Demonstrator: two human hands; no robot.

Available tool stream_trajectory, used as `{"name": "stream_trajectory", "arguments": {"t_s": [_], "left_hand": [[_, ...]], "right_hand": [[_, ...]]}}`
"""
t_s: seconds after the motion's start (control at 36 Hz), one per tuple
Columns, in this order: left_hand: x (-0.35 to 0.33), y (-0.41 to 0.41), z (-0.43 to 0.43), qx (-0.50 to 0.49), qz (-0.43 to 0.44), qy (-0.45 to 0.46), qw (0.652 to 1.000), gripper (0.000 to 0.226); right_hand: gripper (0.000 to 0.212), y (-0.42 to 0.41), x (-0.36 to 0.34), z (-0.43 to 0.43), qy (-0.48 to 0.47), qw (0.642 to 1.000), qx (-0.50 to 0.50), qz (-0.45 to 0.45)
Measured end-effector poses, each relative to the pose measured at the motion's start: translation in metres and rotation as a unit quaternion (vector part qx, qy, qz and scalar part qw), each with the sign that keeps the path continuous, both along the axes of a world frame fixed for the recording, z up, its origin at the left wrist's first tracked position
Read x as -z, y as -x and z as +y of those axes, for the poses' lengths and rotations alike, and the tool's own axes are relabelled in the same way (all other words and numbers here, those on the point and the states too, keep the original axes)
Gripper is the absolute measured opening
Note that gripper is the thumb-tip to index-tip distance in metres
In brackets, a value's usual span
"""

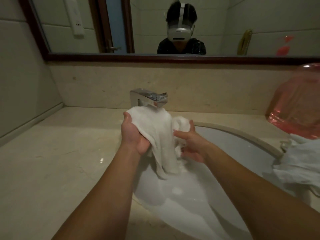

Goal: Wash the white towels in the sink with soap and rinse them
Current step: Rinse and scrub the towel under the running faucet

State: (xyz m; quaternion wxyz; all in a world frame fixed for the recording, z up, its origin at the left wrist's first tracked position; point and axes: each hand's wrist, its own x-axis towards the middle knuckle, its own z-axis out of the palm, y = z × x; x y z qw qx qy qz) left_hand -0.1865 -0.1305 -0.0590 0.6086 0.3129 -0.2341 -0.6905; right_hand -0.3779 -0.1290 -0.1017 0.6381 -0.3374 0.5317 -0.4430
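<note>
No legible writing or brand is seen anywhere. A white towel (161, 135) is held up just below the faucet (150, 98) and above the sink (242, 146) — its left edge is gripped by the left hand (134, 134), a bunched part is clutched by the right hand (189, 142). More white cloth (299, 163) is draped at the sink's right rim, below a pink bag (297, 104).

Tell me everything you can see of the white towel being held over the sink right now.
The white towel looks like soft terry cloth, wet and crumpled. It is held up over the sink, just below the faucet. The left hand grips its left side; the right hand holds a bunched part on the right. Its lower end hangs down towards the foamy water. Whether it touches the faucet is unclear.
</note>
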Motion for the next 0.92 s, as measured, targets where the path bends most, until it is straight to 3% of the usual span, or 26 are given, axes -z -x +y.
{"name": "stream_trajectory", "arguments": {"t_s": [0.06,0.17,0.22,0.36,0.44,0.53,0.67,0.83,0.92], "left_hand": [[0.002,-0.002,-0.002,-0.002,0.018,0.012,1.0,0.078],[0.001,-0.004,0.0,0.015,0.009,0.043,0.999,0.082],[0.001,-0.001,0.0,0.039,-0.016,0.06,0.997,0.083],[-0.003,0.016,0.007,0.057,-0.131,0.068,0.987,0.084],[0.017,0.025,-0.003,0.068,-0.23,0.025,0.97,0.12],[0.033,0.026,-0.018,0.059,-0.266,0.005,0.962,0.134],[0.004,0.025,0.011,0.097,-0.179,-0.025,0.979,0.102],[0.005,0.02,0.004,0.053,-0.11,-0.013,0.992,0.093],[0.003,0.019,0.005,0.03,-0.118,-0.04,0.992,0.094]], "right_hand": [[0.09,-0.008,0.003,-0.001,-0.049,0.998,-0.014,-0.027],[0.021,-0.018,-0.01,0.005,-0.041,0.994,-0.006,-0.096],[0.014,-0.014,-0.019,0.006,-0.012,0.991,-0.015,-0.13],[0.027,0.003,-0.034,0.003,0.021,0.986,-0.036,-0.161],[0.032,0.001,-0.036,0.003,0.049,0.977,-0.03,-0.205],[0.052,-0.007,-0.033,0.003,0.067,0.975,-0.01,-0.21],[0.055,-0.008,-0.024,0.013,0.055,0.988,0.003,-0.144],[0.069,-0.016,-0.014,0.021,0.023,0.989,-0.042,-0.138],[0.095,-0.035,-0.014,0.018,0.037,0.993,-0.015,-0.111]]}}
